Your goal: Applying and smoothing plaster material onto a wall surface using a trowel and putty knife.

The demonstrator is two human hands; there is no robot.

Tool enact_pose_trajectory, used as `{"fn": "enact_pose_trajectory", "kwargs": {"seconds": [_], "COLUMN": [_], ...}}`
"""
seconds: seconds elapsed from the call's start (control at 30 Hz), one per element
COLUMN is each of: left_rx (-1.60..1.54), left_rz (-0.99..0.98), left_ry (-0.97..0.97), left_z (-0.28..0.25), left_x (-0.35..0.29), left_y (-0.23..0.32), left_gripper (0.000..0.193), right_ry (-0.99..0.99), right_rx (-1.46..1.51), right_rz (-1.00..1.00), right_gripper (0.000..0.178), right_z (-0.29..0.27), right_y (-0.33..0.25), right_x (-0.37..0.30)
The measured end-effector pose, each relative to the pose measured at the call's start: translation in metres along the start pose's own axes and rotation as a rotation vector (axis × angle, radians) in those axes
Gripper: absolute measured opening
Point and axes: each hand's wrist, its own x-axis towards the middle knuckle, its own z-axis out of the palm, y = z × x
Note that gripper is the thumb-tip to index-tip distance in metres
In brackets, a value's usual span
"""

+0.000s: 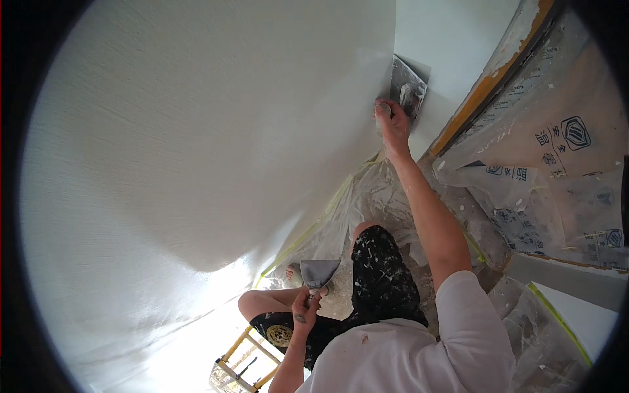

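My right hand [393, 128] reaches up and away to the wall corner, its fingers closed round the handle of a plastering trowel [414, 80]. The trowel's grey, plaster-smeared blade lies close to the narrow wall [440, 34] just right of the corner; whether its whole face touches cannot be made out. Low in front of my body, my left hand [305, 310] grips a putty knife [319, 271] by its handle, the wide metal blade pointing away from me. To the left spreads a large white wall [196, 131] with faint streaks across it.
Clear plastic sheeting [373, 190] covers the floor, edged with yellow-green tape [308, 236]. Printed protective film [557, 170] hangs at the right beside an orange-brown frame edge [488, 85]. A yellow ladder-like frame [239, 350] stands at the lower left, near bright light.
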Motion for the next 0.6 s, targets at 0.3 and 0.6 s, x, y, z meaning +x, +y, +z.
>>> {"fn": "enact_pose_trajectory", "kwargs": {"seconds": [0.3,0.6], "left_rx": [0.02,-0.204], "left_rz": [0.07,-0.017], "left_ry": [-0.041,-0.127], "left_z": [0.002,0.016], "left_x": [0.001,0.006], "left_y": [0.009,0.039], "left_gripper": [0.017,0.023], "right_ry": [0.122,-0.166], "right_rx": [0.031,-0.288], "right_rz": [-0.033,0.066], "right_gripper": [0.045,0.024], "right_z": [-0.072,-0.096], "right_y": [-0.042,-0.104], "right_x": [-0.064,-0.158]}}
